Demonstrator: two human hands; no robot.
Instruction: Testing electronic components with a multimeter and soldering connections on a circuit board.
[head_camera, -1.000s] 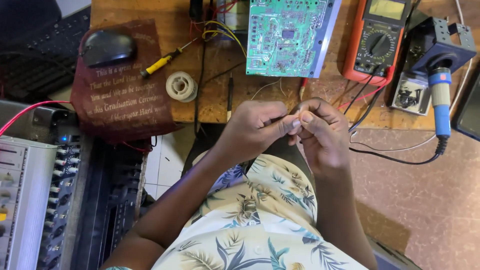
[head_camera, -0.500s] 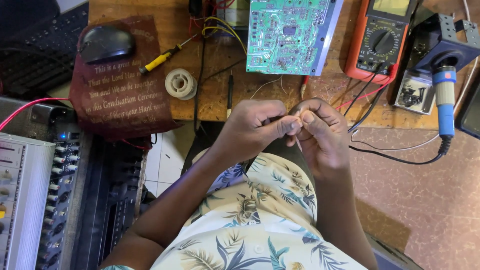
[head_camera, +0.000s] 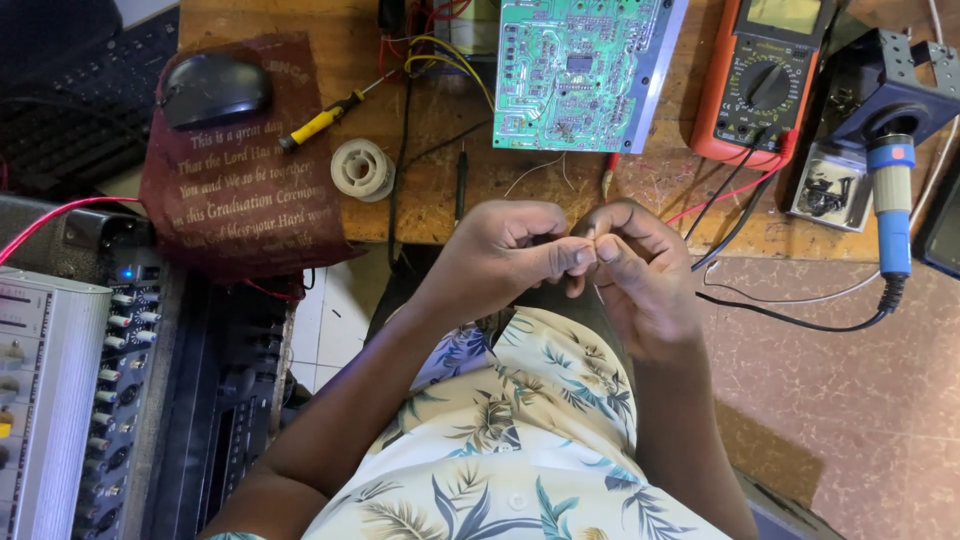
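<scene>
Both forearms rise from the lap and meet just off the counter's (head_camera: 420, 215) front edge. The left hand (head_camera: 505, 250) and right hand (head_camera: 640, 275) touch at the fingertips, each grip pinched together on a thin wire (head_camera: 592, 233), below the green circuit board (head_camera: 580, 70).

Both forearms reach forward and meet over the lap; the left hand (head_camera: 505, 250) and right hand (head_camera: 640, 275) touch at curled, pinched fingertips (head_camera: 590, 252), thumbs pressed together, wrists bent slightly inward
</scene>
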